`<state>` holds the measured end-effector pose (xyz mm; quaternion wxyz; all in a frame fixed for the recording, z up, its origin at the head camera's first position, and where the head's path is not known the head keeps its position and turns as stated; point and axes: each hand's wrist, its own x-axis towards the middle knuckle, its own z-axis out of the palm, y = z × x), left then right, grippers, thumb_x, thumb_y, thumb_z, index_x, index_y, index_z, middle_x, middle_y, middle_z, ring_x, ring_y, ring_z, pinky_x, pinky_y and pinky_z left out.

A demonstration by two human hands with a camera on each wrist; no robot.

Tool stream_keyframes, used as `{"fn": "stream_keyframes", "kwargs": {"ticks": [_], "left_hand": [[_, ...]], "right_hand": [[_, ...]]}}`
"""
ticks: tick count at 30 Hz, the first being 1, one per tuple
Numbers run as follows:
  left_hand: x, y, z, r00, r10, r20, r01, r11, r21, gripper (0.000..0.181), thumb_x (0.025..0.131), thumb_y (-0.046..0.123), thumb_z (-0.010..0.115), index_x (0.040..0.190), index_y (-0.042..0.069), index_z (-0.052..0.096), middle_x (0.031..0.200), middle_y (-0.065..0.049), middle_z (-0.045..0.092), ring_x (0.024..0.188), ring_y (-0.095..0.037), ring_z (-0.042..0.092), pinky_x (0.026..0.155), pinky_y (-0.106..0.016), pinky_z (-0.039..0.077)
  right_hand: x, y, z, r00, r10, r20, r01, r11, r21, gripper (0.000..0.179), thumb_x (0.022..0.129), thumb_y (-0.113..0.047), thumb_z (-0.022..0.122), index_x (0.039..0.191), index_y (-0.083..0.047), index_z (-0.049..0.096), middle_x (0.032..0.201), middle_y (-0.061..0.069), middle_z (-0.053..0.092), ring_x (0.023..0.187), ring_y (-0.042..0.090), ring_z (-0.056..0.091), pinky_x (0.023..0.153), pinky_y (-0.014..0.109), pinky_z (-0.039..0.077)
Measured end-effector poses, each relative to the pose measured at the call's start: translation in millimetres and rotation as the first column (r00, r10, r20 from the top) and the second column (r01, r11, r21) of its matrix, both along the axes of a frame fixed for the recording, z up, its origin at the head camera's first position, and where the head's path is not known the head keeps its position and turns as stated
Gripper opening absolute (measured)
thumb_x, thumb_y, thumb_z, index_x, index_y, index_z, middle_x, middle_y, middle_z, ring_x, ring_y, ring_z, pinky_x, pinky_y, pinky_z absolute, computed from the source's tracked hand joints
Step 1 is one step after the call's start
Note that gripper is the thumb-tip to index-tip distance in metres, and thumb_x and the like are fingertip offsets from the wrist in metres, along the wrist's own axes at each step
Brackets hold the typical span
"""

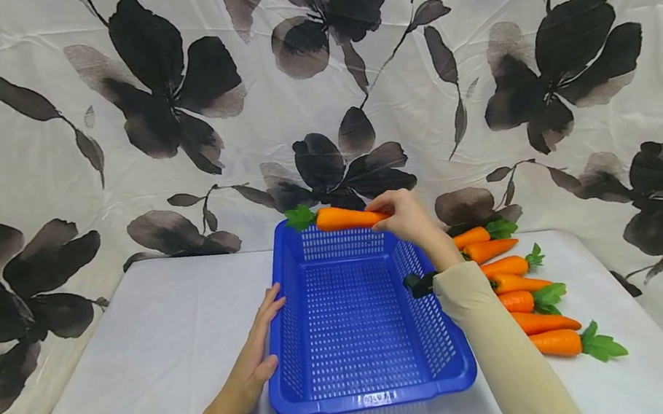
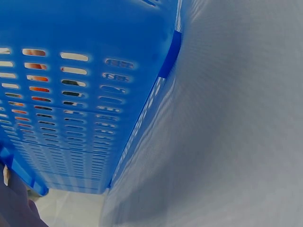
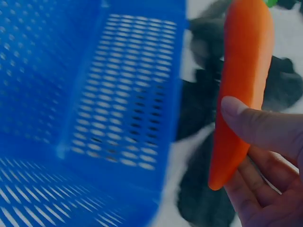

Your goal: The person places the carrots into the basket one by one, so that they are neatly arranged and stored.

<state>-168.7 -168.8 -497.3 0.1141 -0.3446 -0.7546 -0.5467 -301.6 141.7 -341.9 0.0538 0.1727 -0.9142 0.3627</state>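
Note:
My right hand (image 1: 403, 216) pinches a carrot (image 1: 343, 219) near its tapered tip, thumb on one side and fingers on the other. The carrot lies crosswise over the far rim of a blue plastic basket (image 1: 375, 398), its green leafy top (image 1: 301, 217) pointing left. In the right wrist view the carrot (image 3: 246, 61) is seen close up, beside the basket's perforated wall (image 3: 128, 85). My left hand (image 1: 252, 361) rests along the basket's left rim with its fingers extended. The basket's inside shows only its bare perforated floor (image 1: 359, 328).
Several more carrots (image 1: 531, 301) lie in a column on the white table (image 1: 190, 313), right of the basket and partly behind my right forearm (image 1: 500, 332). A cloth with dark flowers (image 1: 323, 8) hangs behind the table.

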Motion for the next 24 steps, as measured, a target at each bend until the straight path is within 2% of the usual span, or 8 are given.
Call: {"fn": "stream_keyframes", "kwargs": {"ticks": [4,12,19,24], "left_hand": [[-0.4,0.8,-0.6,1.0,-0.004,-0.002,0.004,1.0,-0.003,0.067,0.1,0.041,0.04,0.156,0.008,0.024,0.166,-0.01,0.008,0.152,-0.031,-0.002,0.106,-0.076,-0.001],[0.7,1.3,-2.3,1.0,0.022,0.004,-0.022,1.0,-0.016,0.066,0.1,0.043,0.039,0.156,0.01,0.025,0.166,-0.008,0.009,0.152,-0.03,0.0,0.104,-0.08,0.001],[1.9,3.1,-2.6,0.999,0.032,0.018,-0.032,0.999,-0.029,0.066,0.1,0.043,0.038,0.156,0.011,0.025,0.167,-0.006,0.007,0.153,-0.027,-0.001,0.103,-0.08,0.002],[2.9,3.2,-1.8,0.999,0.039,0.019,-0.039,0.999,-0.028,0.065,0.1,0.04,0.039,0.156,0.012,0.025,0.167,-0.007,0.008,0.153,-0.027,0.0,0.103,-0.08,0.002]], "right_hand": [[-8.7,-11,-17.2,0.999,-0.015,0.045,0.014,1.0,0.028,0.029,0.082,0.005,0.075,0.11,0.002,0.073,0.106,0.018,0.07,0.094,0.032,0.066,0.089,0.042,0.055],[-20.2,-19,-43.6,0.998,-0.021,0.064,0.014,0.995,0.098,0.025,0.078,0.008,0.076,0.103,0.004,0.075,0.094,0.017,0.073,0.085,0.028,0.066,0.083,0.039,0.056],[-25.2,-27,-69.6,0.99,-0.081,0.115,0.065,0.988,0.138,0.024,0.078,0.008,0.077,0.101,0.002,0.075,0.096,0.015,0.073,0.09,0.027,0.064,0.091,0.04,0.053],[-26.0,-35,-83.9,0.987,-0.104,0.125,0.074,0.971,0.226,0.023,0.08,0.005,0.077,0.102,-0.001,0.075,0.1,0.014,0.072,0.094,0.028,0.063,0.093,0.042,0.052]]}}
